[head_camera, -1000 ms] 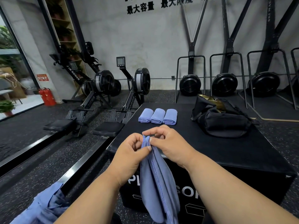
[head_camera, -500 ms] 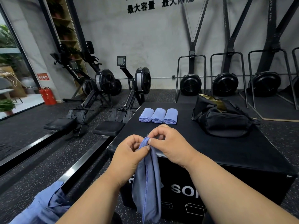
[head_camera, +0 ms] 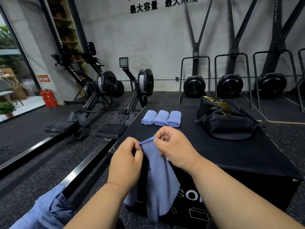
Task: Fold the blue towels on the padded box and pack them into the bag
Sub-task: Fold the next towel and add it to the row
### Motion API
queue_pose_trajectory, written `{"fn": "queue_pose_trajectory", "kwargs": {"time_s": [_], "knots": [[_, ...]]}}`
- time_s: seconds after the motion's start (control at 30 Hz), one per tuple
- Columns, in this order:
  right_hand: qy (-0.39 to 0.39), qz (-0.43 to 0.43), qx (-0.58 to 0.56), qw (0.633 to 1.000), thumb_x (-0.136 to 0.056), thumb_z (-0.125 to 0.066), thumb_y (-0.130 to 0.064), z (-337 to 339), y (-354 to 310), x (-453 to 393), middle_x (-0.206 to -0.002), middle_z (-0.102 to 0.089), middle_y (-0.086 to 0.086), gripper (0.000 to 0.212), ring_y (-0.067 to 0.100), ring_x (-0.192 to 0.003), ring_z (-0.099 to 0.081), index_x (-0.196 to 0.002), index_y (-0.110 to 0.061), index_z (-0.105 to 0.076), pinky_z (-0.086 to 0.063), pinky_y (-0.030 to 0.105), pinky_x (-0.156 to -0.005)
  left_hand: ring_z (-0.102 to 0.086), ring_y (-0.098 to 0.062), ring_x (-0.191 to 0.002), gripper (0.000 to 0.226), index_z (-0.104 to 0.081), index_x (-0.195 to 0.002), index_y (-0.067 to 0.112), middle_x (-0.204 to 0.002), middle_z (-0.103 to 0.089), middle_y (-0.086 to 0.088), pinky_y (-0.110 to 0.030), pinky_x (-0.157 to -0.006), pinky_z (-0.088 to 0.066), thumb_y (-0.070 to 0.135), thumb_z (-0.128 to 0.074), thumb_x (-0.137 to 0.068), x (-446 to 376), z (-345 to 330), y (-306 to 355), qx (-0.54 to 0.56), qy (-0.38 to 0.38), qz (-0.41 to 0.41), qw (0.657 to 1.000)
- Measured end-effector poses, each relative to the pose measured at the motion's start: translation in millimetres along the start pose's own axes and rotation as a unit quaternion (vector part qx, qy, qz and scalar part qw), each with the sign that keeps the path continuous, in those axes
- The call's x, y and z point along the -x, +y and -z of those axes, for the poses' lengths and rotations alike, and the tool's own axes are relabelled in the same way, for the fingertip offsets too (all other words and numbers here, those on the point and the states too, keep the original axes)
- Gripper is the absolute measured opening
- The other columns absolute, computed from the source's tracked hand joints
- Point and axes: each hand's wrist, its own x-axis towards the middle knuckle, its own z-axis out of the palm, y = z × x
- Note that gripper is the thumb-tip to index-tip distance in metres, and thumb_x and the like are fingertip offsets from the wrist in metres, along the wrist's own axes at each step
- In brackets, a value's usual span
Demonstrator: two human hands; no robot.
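Note:
A blue towel (head_camera: 158,179) hangs in front of the black padded box (head_camera: 231,154), held by its top hem. My left hand (head_camera: 127,161) pinches the hem's left end and my right hand (head_camera: 173,146) pinches its right end, a short stretch of hem taut between them. Three folded blue towels (head_camera: 161,117) lie side by side at the box's far left. An open black bag (head_camera: 227,123) with a gold lining sits at the far right of the box top.
More blue cloth (head_camera: 46,210) lies at the lower left on the speckled floor. Two rowing machines (head_camera: 102,100) stand left of the box. Black fan units (head_camera: 229,86) in metal frames line the back wall. Red fire extinguishers (head_camera: 48,98) stand by the glass door.
My hands have drawn slightly apart, stretching the top hem between them. The hanging towel has opened wider and swung a little to the right.

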Motion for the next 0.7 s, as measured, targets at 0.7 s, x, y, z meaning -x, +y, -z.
{"fn": "queue_pose_trajectory", "kwargs": {"time_s": [0.7], "knots": [[0.022, 0.023, -0.041, 0.999, -0.093, -0.069, -0.018, 33.8, 5.3, -12.9, -0.078, -0.059, -0.005, 0.016, 0.021, -0.073, -0.047, -0.088, -0.032, -0.067, -0.043, 0.041, -0.074, -0.049, -0.013, -0.072, 0.017, -0.051, -0.103, 0.032, -0.083, -0.058, 0.002, -0.037, -0.074, -0.046, 0.018, -0.059, -0.105, 0.6, 2.8, -31.4, 0.123, -0.164, 0.047, 0.977]]}}
